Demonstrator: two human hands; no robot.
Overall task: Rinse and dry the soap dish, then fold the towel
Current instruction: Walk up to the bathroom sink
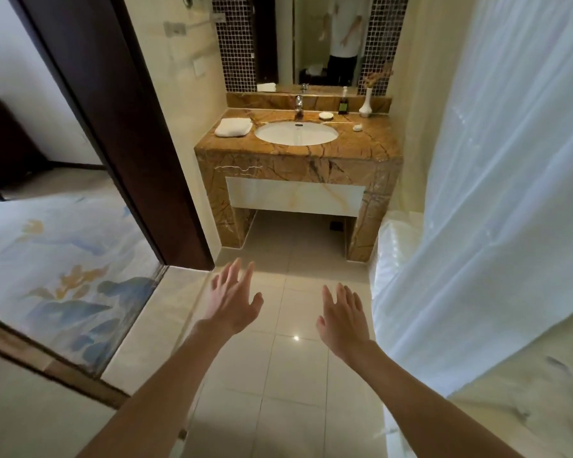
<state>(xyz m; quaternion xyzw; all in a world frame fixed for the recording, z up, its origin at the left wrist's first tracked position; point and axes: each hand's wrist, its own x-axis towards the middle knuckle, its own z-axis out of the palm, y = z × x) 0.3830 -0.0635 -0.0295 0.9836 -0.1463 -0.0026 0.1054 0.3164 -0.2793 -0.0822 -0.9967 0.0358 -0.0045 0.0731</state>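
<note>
Both bare forearms reach forward over glossy cream floor tiles (278,375), left hand (234,300) and right hand (343,320) spread wide, palms down, holding nothing. Well ahead stands a brown veined marble table (298,160) with an oval white sink (296,133). On it, a folded white towel (234,127) lies left of the sink; the small round white soap dish (326,116) sits right of the chrome faucet (299,105). A translucent shower curtain (493,193) hangs right.

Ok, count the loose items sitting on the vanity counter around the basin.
5. A folded towel left of the basin; a soap dish, dark pump bottle and white vase along the back right; a small white item nearer front right. Nothing appears hidden.
</note>
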